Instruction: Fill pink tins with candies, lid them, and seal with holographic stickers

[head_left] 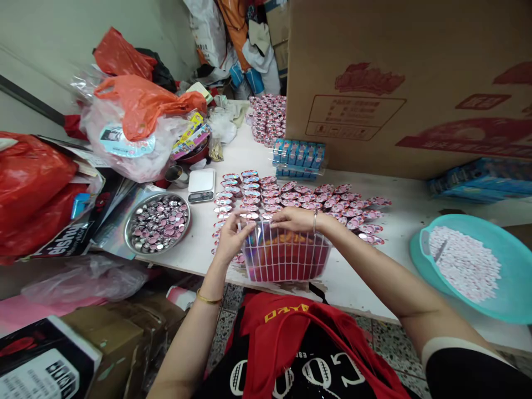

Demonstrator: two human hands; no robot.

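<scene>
white-gridded, red-filled plastic container (pixel 286 265): near edge of white tabletop (pixel 201 235) | left hand (pixel 233 235): narrow pinch, upper left corner | right hand (pixel 291 218): fingers at top rim, closure i cannot tell | two-point hold, i judge, for steadiness

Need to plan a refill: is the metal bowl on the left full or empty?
Not empty: the metal bowl holds many small round pieces, silvery and pinkish, spread across it. How deep they lie, I cannot tell.
</scene>
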